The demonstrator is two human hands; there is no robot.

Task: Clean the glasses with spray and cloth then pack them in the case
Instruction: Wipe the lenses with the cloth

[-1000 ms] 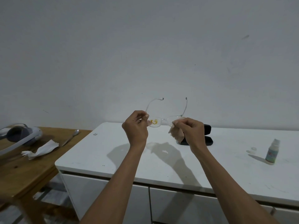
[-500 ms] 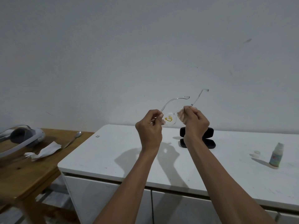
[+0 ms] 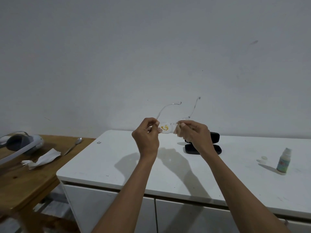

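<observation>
Head view, I see my left hand [image 3: 146, 138] pinching the clear glasses [image 3: 165, 128] at one lens edge, right hand [image 3: 196, 134] pinching a cloth [image 3: 179, 132] over the other lens, raised above the white cabinet [image 3: 127, 167], open black case [image 3: 214, 142] behind, spray bottle [image 3: 284, 161] far right.

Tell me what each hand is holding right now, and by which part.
The left hand pinches the clear glasses at the left lens's outer edge, near the hinge. The right hand holds a cloth pressed around the other lens.
</observation>
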